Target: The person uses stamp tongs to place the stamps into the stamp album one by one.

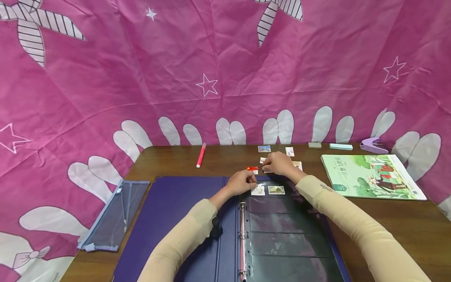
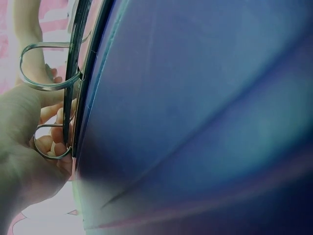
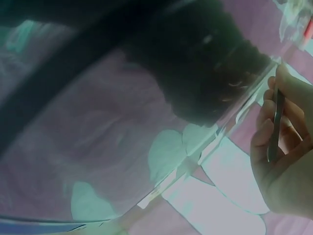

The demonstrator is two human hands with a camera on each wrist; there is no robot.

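A dark blue ring-binder stamp album (image 1: pixel 179 219) lies spread on the table, with a black pocket page (image 1: pixel 289 224) on its right side. Two stamps sit in the top row of that page: a pale one (image 1: pixel 258 191) and one with a building (image 1: pixel 276 190). My left hand (image 1: pixel 241 182) pinches the page's top edge by the pale stamp; its fingertips are partly hidden. In my right hand (image 1: pixel 278 163) are metal tweezers (image 3: pixel 276 122). Their tips meet a red stamp (image 1: pixel 251 168) just beyond the page's top edge.
Loose stamps, one of them blue (image 1: pixel 264 149), lie behind the album. A red marker (image 1: pixel 201 156) is at back left, a mesh zip pouch (image 1: pixel 116 215) at left. To the right are a green picture book (image 1: pixel 373 176), an eraser (image 1: pixel 314 145), a light-blue bar (image 1: pixel 340 147) and a purple stapler-like object (image 1: pixel 374 145).
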